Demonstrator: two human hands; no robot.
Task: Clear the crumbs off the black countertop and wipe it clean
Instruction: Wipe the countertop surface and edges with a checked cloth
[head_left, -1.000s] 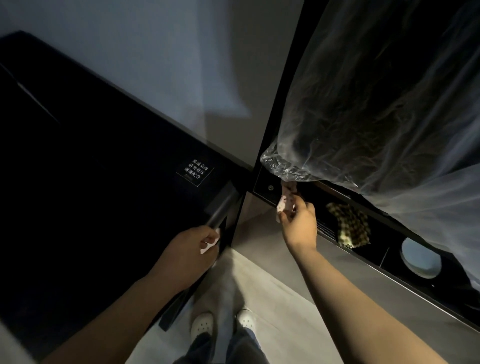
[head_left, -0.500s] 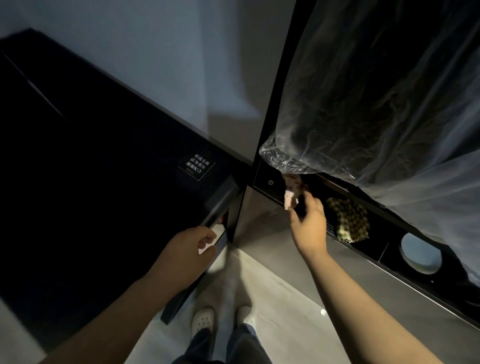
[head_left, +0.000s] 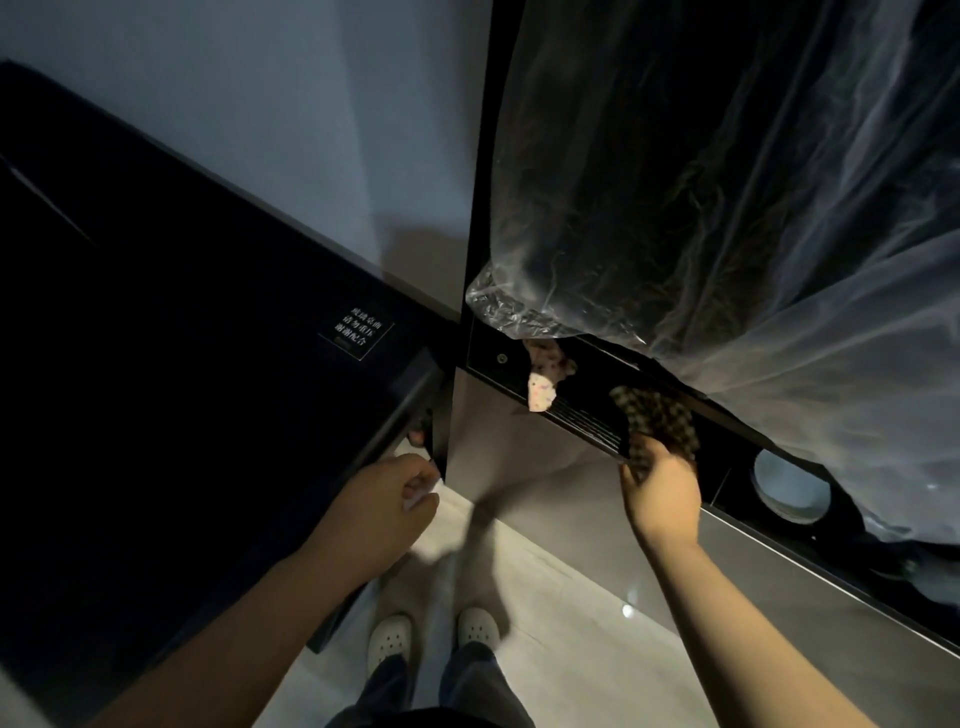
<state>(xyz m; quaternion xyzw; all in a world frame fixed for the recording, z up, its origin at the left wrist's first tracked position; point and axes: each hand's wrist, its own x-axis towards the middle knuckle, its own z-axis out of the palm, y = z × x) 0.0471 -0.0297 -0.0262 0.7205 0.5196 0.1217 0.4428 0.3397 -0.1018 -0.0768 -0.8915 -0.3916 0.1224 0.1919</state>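
Note:
The black countertop (head_left: 182, 415) fills the left side; I see no crumbs on its dark surface. My left hand (head_left: 379, 509) hovers at its front corner, curled around what looks like a small white scrap (head_left: 422, 500). To the right, a brown checked cloth (head_left: 660, 421) hangs over a wire rack (head_left: 587, 423) in a dark recess. My right hand (head_left: 660, 499) grips the cloth's lower edge from below. A pale spotted cloth (head_left: 543, 384) hangs on the same rack further left, apart from my hand.
A clear plastic sheet (head_left: 727, 208) drapes over the dark unit above the rack. A white round dish (head_left: 789, 488) sits in the recess to the right. A small label (head_left: 357, 332) is stuck on the counter. My white shoes (head_left: 389, 639) stand on the tiled floor.
My right hand let go of the spotted cloth, moved right along the rack and took hold of the checked cloth. My left hand stayed at the counter corner.

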